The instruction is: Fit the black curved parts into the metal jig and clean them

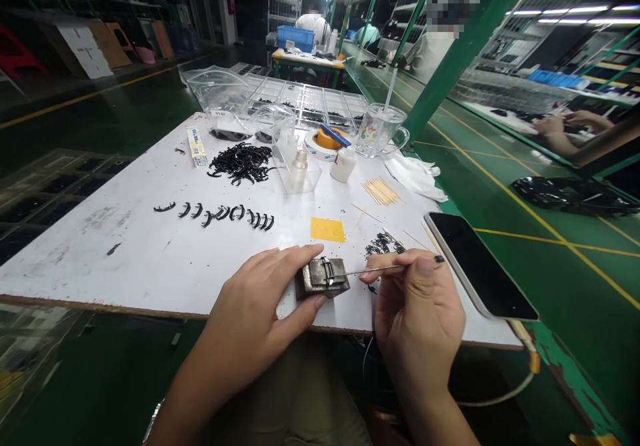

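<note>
White flat worktable (135, 259): small curved dark piece (327, 269) lies on grey metal block (315, 273), near the six o'clock edge. Left hand (260, 293), nine o'clock, clasps block; right hand (420, 303), three o'clock, pinches thin silver rod (373, 271), tip at piece. Light, steady pressure advisable.

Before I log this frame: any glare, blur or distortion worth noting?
Head view, centre: left hand, right hand and metal block fairly sharp. Head view, edges: stretched and soft, wide-angle style. Head view, top right: bright tube lights; a co-worker's head pixelated.
</note>
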A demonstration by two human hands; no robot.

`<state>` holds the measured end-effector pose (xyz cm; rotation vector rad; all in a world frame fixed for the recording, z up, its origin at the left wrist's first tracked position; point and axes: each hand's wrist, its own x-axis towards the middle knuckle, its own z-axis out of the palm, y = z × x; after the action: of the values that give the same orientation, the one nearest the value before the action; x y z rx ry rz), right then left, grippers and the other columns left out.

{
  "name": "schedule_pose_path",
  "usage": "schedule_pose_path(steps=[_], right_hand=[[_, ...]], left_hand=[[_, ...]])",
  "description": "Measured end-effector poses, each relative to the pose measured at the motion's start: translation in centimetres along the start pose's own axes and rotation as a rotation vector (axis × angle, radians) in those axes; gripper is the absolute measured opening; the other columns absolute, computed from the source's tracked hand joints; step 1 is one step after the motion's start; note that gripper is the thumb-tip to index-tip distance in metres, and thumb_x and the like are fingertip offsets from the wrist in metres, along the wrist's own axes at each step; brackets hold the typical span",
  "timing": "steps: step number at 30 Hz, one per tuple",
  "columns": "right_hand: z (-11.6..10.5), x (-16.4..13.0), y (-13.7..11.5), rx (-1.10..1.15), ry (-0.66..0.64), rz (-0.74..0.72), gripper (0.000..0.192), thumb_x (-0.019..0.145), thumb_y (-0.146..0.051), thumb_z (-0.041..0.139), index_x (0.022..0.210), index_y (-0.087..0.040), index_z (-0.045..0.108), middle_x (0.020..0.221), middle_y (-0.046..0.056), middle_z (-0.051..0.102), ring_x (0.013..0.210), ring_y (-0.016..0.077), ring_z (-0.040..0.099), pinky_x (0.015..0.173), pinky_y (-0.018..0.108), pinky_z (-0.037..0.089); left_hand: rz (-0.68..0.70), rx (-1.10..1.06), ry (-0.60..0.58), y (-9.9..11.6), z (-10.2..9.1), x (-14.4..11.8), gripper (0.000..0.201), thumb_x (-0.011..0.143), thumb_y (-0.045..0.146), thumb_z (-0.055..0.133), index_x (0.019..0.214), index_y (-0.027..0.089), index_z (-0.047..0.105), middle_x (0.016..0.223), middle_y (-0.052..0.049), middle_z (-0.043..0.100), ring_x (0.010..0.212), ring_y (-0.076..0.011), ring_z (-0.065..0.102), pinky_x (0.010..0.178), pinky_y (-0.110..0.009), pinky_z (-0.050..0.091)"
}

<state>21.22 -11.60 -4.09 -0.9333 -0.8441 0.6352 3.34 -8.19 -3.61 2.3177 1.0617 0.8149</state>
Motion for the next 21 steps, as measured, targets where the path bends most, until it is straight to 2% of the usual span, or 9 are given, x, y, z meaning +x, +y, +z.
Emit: schedule_pose_path(steps=[7,12,15,18,21], right_hand=[[-0.1,-0.1,-0.2,0.006,0.005,-0.007,0.02,0.1,-0.036,0.057,0.088,-0.021,0.062,0.07,-0.001,0.074,0.062,0.0101,0.07,0.064,0.022,0.053],[-0.1,0.1,-0.3,-0.002,0.112,-0.046,0.021,0.098,-0.038,0.061,0.086,-0.021,0.063,0.069,-0.001,0.073,0.06,0.0101,0.068,0.057,0.02,0.048],[0.0,0.9,-0.8,-0.038,0.135,-0.124,0.018,0.097,-0.036,0.063,0.088,-0.021,0.067,0.071,-0.001,0.073,0.066,0.0109,0.07,0.065,0.023,0.051],[0.7,3.1,-1.9,-0.149,0.052,-0.209,0.015,0.097,-0.034,0.062,0.094,-0.022,0.071,0.081,0.0,0.075,0.078,0.0131,0.072,0.079,0.028,0.054],[2.3,6.9,-3.2,-0.329,-0.165,-0.25,0.016,0.097,-0.036,0.062,0.099,-0.023,0.071,0.089,0.001,0.077,0.086,0.0145,0.071,0.083,0.031,0.053]], left_hand=[[-0.011,0.003,-0.004,0.0,0.0,-0.1,0.043,0.097,0.032,0.06,0.138,0.031,0.049,0.134,0.004,0.064,0.121,-0.0164,0.06,0.103,-0.028,0.046],[-0.022,-0.005,-0.014,0.1,0.0,-0.1,0.044,0.096,0.032,0.06,0.139,0.032,0.049,0.134,0.004,0.065,0.12,-0.0174,0.06,0.102,-0.03,0.047],[-0.016,-0.011,-0.008,0.0,0.1,0.0,0.045,0.096,0.032,0.059,0.14,0.032,0.048,0.133,0.003,0.065,0.12,-0.0188,0.06,0.103,-0.033,0.048],[-0.005,-0.022,-0.001,0.0,0.2,0.1,0.044,0.097,0.032,0.058,0.14,0.03,0.048,0.132,0.001,0.066,0.121,-0.0208,0.06,0.104,-0.036,0.048],[-0.005,-0.032,-0.002,0.0,0.3,0.1,0.043,0.097,0.031,0.057,0.139,0.027,0.05,0.13,-0.002,0.067,0.119,-0.0228,0.061,0.103,-0.039,0.05]])
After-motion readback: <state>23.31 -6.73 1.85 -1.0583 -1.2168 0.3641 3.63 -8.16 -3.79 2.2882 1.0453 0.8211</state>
